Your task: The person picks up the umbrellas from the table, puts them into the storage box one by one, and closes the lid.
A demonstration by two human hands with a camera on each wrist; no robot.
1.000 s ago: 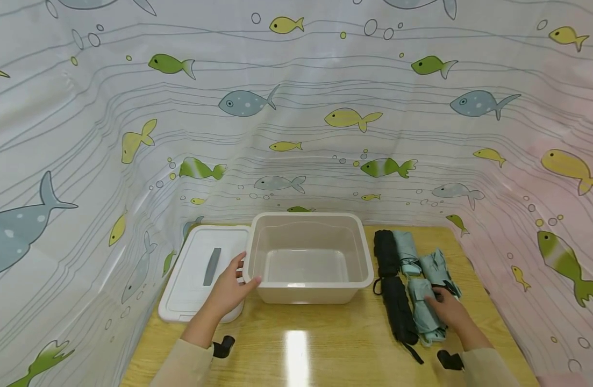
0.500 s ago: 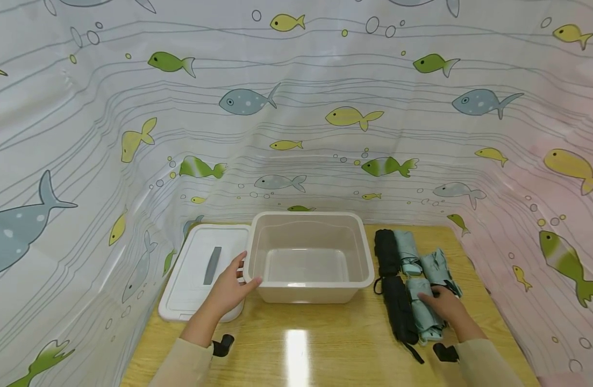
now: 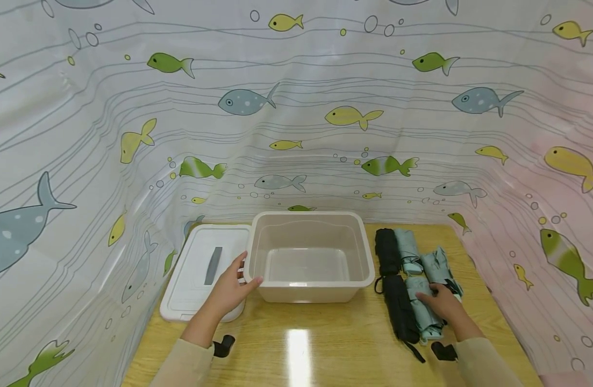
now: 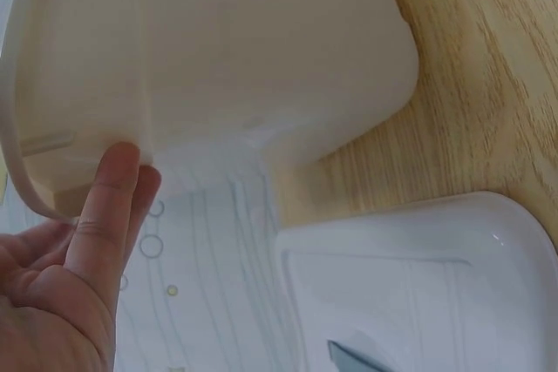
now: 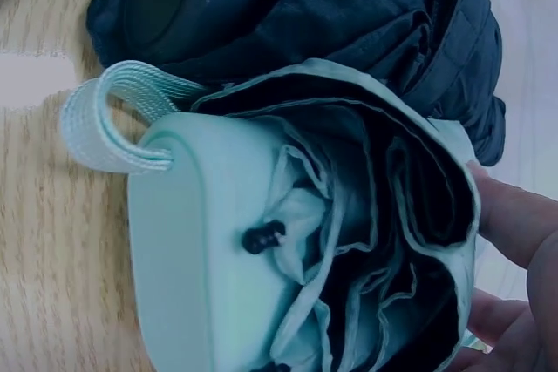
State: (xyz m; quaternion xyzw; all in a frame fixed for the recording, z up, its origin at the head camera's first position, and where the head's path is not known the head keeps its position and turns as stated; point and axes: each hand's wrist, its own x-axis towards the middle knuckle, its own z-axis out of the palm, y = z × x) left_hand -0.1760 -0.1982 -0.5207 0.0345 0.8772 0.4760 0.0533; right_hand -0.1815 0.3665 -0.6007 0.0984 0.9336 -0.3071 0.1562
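A beige plastic storage bin (image 3: 308, 293) stands in the middle of the table. My left hand (image 3: 230, 290) holds its front left corner, thumb at the rim and fingers against the outer wall. In the left wrist view those fingers (image 4: 103, 233) reach under the rim. On the right, my right hand (image 3: 446, 306) grips a folded pale-green umbrella (image 3: 424, 312) from above, thumb on one side and fingers on the other. The right wrist view shows the umbrella's handle end (image 5: 170, 250) with a strap loop (image 5: 113, 124); its fabric is loosely rolled.
Beside the held umbrella lie two black folded umbrellas, the front one (image 3: 400, 309) and the back one (image 3: 387, 250). Two more pale-green umbrellas lie behind, one left (image 3: 407, 250) and one right (image 3: 436, 266). A white lid (image 3: 190, 285) with a grey handle (image 3: 213, 266) lies left of the bin.
My right hand has shifted slightly left and its thumb now lies farther across the pale-green umbrella. The left hand and the bin stay in place.
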